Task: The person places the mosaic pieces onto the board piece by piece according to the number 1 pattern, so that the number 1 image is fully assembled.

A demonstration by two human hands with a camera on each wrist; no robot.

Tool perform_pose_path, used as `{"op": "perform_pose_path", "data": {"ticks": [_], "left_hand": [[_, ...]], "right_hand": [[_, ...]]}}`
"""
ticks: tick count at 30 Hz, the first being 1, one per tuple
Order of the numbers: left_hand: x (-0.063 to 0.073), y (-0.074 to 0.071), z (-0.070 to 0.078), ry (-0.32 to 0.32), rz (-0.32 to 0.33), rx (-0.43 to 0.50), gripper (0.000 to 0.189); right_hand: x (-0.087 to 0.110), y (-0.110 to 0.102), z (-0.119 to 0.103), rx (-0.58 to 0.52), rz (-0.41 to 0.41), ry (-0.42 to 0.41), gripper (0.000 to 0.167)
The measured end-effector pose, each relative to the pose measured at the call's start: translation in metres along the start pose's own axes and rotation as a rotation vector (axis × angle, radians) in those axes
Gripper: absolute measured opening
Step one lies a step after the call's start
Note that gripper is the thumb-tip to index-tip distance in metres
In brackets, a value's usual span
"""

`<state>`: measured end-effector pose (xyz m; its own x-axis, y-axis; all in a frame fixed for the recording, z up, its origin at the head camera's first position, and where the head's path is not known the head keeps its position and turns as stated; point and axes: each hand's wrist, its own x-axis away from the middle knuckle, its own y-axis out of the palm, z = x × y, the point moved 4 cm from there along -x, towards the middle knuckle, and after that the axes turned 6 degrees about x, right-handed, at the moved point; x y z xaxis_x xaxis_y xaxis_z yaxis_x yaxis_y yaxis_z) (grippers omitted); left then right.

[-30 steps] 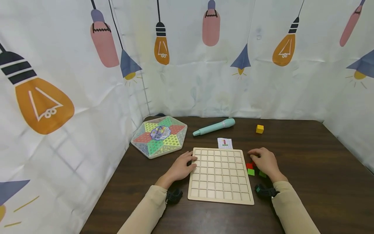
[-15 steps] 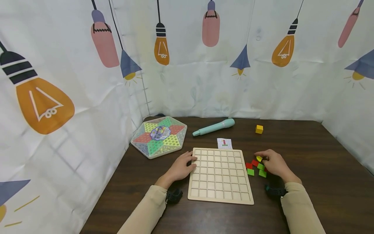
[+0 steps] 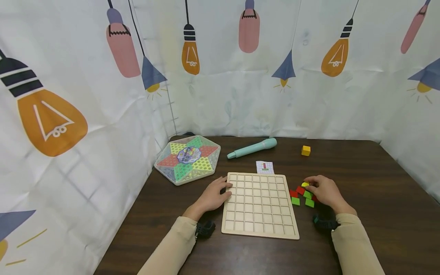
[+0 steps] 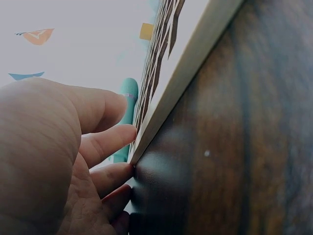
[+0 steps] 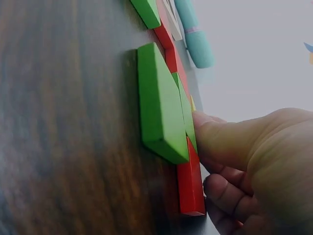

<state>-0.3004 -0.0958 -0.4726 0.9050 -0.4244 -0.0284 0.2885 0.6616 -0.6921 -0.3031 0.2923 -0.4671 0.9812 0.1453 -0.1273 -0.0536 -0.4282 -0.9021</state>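
Observation:
The left hand [image 3: 213, 195] rests at the left edge of a pale wooden grid board [image 3: 259, 202], its fingertips touching the rim; in the left wrist view the fingers reach loosely to the board's side. To the right of the board lies a cluster of small red and green blocks, among them a green block [image 5: 161, 107] and a red block [image 5: 190, 181]. At the far end of this cluster the right hand [image 3: 326, 191] pinches a yellow block [image 3: 304, 184] between thumb and index finger. Only a sliver of that block shows in the right wrist view.
Behind the board lie a small printed grid card [image 3: 264, 167] and a teal microphone-shaped object [image 3: 252, 148]. A hexagonal Chinese checkers set [image 3: 188, 160] sits at the back left. One yellow cube [image 3: 306, 150] stands apart at the back right of the dark table [image 3: 371, 183].
Over the last second my right hand has moved right from beside the board, uncovering several blocks, and its fingers came to the yellow block. My left hand stays in place.

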Motion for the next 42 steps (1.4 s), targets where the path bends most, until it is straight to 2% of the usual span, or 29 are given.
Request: {"op": "perform_pose_path", "data": {"ticks": [10, 18, 21, 30, 33, 39, 42], "left_hand": [[0.000, 0.002, -0.002, 0.008, -0.001, -0.002, 0.036], [0.002, 0.003, -0.003, 0.006, -0.004, -0.006, 0.038], [0.002, 0.002, -0.002, 0.005, -0.005, 0.006, 0.039], [-0.002, 0.000, -0.002, 0.005, 0.018, 0.003, 0.038], [-0.002, 0.000, -0.002, 0.004, 0.021, -0.006, 0.036], [-0.001, 0.001, -0.001, -0.004, 0.023, -0.010, 0.034], [-0.001, 0.001, -0.001, -0.019, 0.023, -0.012, 0.033]], "right_hand": [[0.000, 0.000, 0.002, 0.028, 0.025, 0.040, 0.026], [-0.003, 0.004, 0.000, -0.070, 0.125, 0.032, 0.036], [-0.004, 0.003, -0.012, -0.085, 0.141, -0.006, 0.032], [-0.010, 0.006, -0.050, -0.102, 0.106, -0.141, 0.023], [-0.009, 0.007, -0.061, -0.116, 0.104, -0.182, 0.024], [-0.011, 0.013, -0.084, -0.175, 0.074, -0.213, 0.033], [-0.013, 0.019, -0.098, -0.205, 0.062, -0.232, 0.031]]}}
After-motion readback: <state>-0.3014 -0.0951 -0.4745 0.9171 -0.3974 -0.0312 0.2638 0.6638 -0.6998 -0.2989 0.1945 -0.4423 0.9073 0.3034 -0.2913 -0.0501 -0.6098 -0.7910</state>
